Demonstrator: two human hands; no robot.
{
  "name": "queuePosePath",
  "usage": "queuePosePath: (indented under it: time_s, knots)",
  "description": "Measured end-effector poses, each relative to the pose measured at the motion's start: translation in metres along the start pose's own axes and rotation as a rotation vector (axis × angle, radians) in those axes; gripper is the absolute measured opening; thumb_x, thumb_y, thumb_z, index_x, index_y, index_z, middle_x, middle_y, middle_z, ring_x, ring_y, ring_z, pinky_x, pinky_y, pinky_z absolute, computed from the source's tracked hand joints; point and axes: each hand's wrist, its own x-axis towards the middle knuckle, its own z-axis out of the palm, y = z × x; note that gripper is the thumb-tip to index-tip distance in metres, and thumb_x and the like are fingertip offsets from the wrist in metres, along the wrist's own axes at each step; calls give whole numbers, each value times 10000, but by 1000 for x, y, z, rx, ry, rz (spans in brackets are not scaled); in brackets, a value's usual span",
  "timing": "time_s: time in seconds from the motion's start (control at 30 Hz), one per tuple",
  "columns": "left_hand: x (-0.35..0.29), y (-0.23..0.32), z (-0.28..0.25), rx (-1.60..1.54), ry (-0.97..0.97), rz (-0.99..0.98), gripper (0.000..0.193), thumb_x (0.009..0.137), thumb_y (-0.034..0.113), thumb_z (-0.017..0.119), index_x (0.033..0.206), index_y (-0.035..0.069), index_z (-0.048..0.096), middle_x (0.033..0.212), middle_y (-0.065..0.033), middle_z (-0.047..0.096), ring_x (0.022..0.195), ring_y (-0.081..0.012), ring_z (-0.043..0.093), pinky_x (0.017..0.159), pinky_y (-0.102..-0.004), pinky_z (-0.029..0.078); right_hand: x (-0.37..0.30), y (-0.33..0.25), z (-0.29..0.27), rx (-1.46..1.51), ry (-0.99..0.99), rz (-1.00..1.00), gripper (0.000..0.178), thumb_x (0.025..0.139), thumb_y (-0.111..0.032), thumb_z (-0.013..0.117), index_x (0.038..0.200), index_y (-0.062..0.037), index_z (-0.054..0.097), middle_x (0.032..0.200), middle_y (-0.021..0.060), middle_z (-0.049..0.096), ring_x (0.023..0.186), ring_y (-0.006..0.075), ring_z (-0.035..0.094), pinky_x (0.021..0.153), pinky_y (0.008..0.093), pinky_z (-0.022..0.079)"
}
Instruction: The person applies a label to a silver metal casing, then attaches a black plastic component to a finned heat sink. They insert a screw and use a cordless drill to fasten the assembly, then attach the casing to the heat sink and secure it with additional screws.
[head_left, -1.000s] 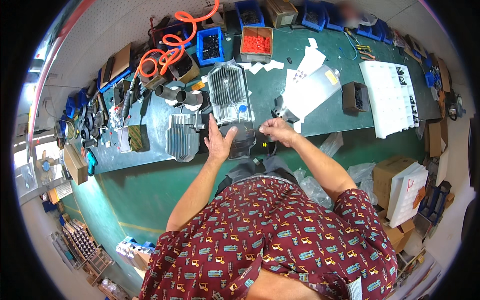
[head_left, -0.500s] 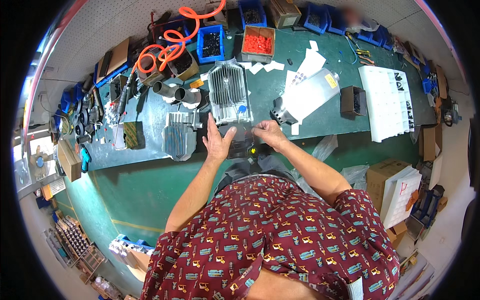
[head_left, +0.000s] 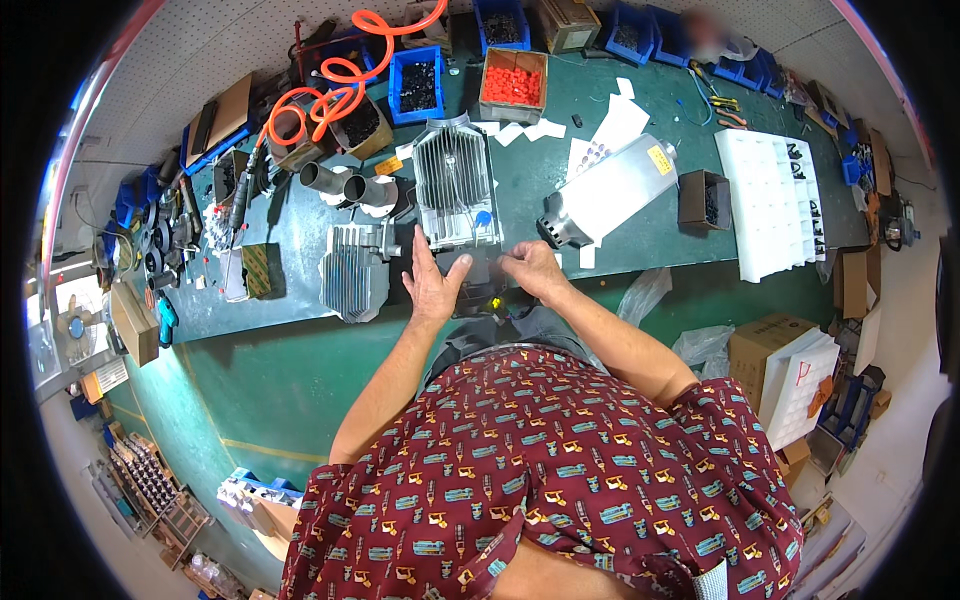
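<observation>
My left hand (head_left: 434, 288) is beside the left side of a dark housing (head_left: 478, 272) at the table's front edge, fingers stretched and thumb apart. On the housing's other side my right hand (head_left: 536, 270) is closed in a pinch at its upper right edge; what the fingertips hold is too small to make out. A small yellow piece (head_left: 497, 303) hangs just below the housing. Directly beyond stands a finned metal housing (head_left: 453, 180) with a blue round part (head_left: 484, 218) near its lower end. Left of my left hand lies another finned metal block (head_left: 354, 275).
A silver metal cylinder (head_left: 620, 190) lies on white paper at the right, near a small dark box (head_left: 705, 200) and a white foam tray (head_left: 770, 205). Two metal tubes (head_left: 345, 185) stand at the left. Behind are a box of red caps (head_left: 514, 85) and a coiled orange hose (head_left: 345, 75).
My right hand has shifted slightly left, toward the dark housing. The yellow piece has moved a little left too. My left hand has stayed nearly still.
</observation>
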Motion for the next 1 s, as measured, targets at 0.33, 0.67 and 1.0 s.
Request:
queuePosePath:
  time_s: [0.33,0.67,1.0]
  knots:
    - [-1,6,-1,28,6,-2,1134,869,547,732,1655,145,19,1690,-161,211,1550,-359,222,1182,-714,73,12,-11,-15,-87,-78,206,333,813,-270,774,952,33,772,864,204,752,726,281,728,719,400,571]
    - [10,-26,-14,-507,137,26,972,971,489,646,1651,88,79,1612,-276,324,1510,-348,308,1220,-426,239,3,30,-24,270,-50,25,476,915,-328,768,1235,13,676,1044,76,717,916,143,662,769,303,538]
    - [-49,-139,-78,-667,659,-19,500,993,134,637,1447,-5,478,1118,-76,657,869,-118,593,711,-265,497,-1,42,-71,392,58,29,224,928,-201,724,1009,8,710,844,35,670,731,107,606,620,267,505]
